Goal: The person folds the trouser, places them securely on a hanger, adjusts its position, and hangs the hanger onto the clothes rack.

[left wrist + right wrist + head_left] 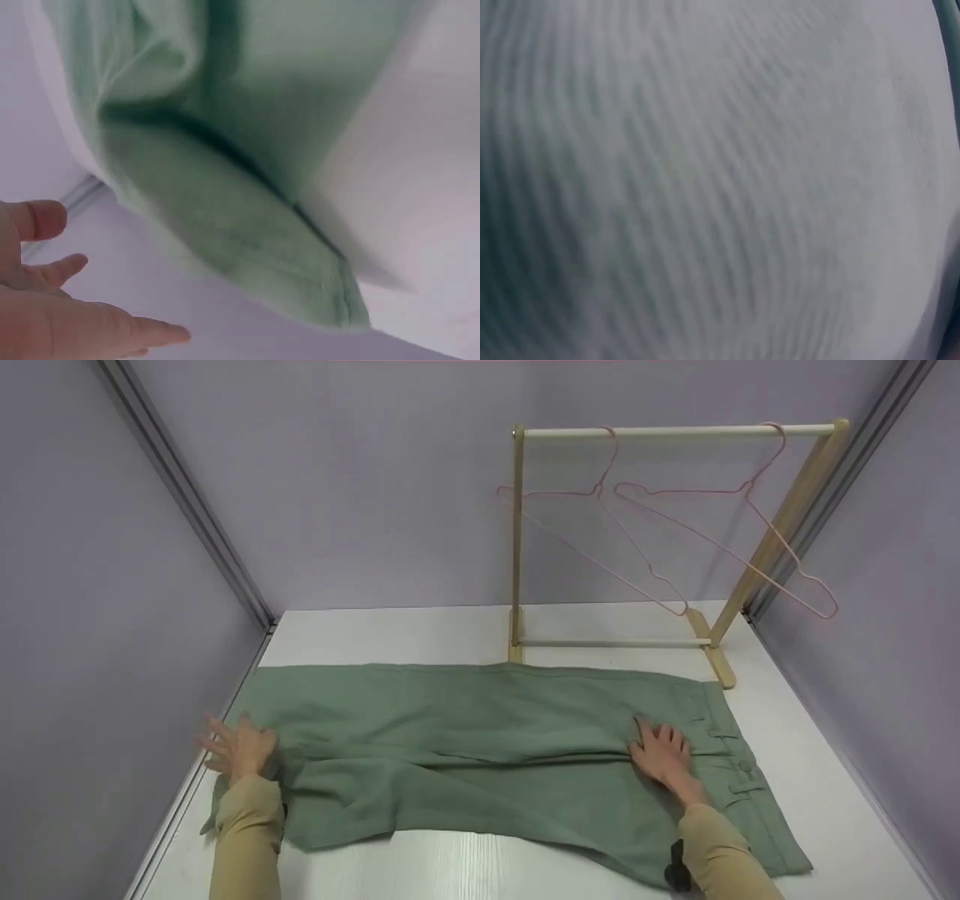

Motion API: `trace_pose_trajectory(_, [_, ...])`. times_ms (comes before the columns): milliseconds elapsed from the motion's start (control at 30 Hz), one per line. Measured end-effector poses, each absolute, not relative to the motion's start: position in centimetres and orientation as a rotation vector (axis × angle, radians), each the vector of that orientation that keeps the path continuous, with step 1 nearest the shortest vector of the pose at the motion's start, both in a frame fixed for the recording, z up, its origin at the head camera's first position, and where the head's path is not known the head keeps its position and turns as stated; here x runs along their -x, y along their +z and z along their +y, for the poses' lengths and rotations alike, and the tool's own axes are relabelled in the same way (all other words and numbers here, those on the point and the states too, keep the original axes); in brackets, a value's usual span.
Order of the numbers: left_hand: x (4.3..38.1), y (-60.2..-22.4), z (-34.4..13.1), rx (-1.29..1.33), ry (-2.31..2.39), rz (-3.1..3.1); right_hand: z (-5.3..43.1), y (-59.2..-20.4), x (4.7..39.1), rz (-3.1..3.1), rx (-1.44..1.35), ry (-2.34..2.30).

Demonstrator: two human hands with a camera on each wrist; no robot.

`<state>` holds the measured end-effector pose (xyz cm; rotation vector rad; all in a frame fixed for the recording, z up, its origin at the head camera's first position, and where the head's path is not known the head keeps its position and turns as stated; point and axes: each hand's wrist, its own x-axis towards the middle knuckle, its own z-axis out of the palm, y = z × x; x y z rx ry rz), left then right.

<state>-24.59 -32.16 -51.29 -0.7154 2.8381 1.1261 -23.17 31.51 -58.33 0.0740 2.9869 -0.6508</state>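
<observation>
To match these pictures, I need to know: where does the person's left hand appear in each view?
Head: the left hand is at the left, by the leg end of the green trousers.
Left wrist: the left hand is in the lower left corner, fingers pointing right.
Right wrist: not visible.
Shared landmark: the green trousers, in head and left wrist; right wrist is too blurred to confirm.

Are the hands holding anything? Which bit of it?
The left hand is spread, holding nothing. The right hand touches the green garment near its waistband, but I can't tell whether it grips it.
</observation>
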Motion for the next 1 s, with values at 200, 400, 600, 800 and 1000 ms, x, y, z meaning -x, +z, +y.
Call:
trace_pose_trajectory(200, [26.5,-52.7,-26.4,0.291,0.823,2.941,31.6,-58.5,23.1,2.992,-0.062,-0.657])
trace_pose_trajectory(400, [26.9,-53.9,-21.0,-0.114,0.788,2.932,31.6,-58.8,23.2,2.990,-0.044,-0.688])
trace_pose_trajectory(600, [26.7,-55.0,-18.5,-0.108,0.702,2.854,31.6,-58.7,23.4,2.997,-0.026,-0.697])
trace_pose_trajectory(800, [26.6,-55.6,-17.7,-0.083,0.624,2.818,31.8,-58.6,23.4,3.008,-0.028,-0.679])
trace_pose_trajectory(1000, [26.5,-56.1,-17.2,-0.080,0.638,2.827,31.5,-58.5,23.4,2.968,-0.125,-0.714])
